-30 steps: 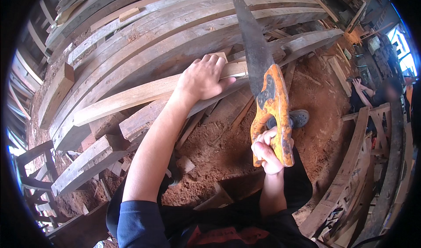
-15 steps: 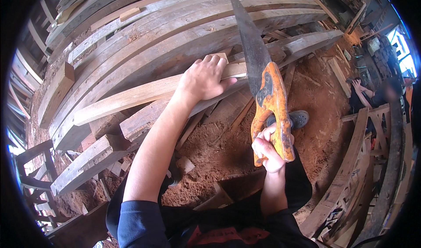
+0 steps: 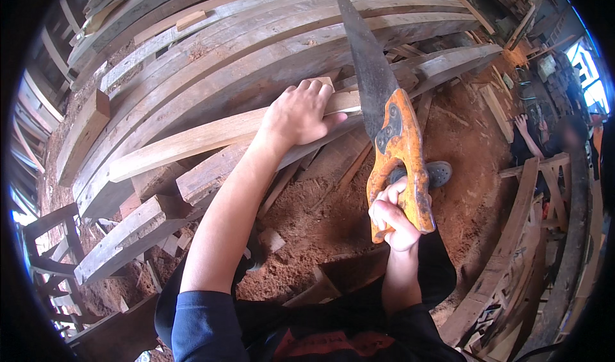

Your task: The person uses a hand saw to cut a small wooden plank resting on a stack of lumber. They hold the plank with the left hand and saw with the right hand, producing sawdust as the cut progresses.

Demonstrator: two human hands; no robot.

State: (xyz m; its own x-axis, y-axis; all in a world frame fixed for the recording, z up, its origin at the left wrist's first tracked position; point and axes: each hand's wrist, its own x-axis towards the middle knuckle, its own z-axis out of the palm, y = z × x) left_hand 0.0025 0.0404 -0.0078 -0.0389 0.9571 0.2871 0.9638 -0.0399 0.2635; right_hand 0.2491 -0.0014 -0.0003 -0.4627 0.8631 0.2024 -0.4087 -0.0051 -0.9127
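My right hand (image 3: 396,218) is wrapped round the worn orange handle of a handsaw (image 3: 375,74). The saw's dark blade points up and away, beside the right end of a pale wooden strip (image 3: 205,134). Whether its teeth touch the wood I cannot tell. My left hand (image 3: 300,113) grips the strip near that end, fingers over the top and thumb on the near side. A small wood block shows partly under its fingertips. The strip lies across thicker grey timbers (image 3: 211,176).
Long weathered beams (image 3: 269,61) stretch across the far side. Reddish sawdust (image 3: 307,227) covers the ground, where a shoe (image 3: 437,174) shows behind the saw handle. At the right are curved wooden pieces (image 3: 500,259) and another person (image 3: 532,138). A slatted wooden frame (image 3: 54,253) stands at the left.
The saw handle and my right hand have shifted slightly to the right, while the blade tip has barely moved. My left hand stays on the strip. The other person's arms have moved.
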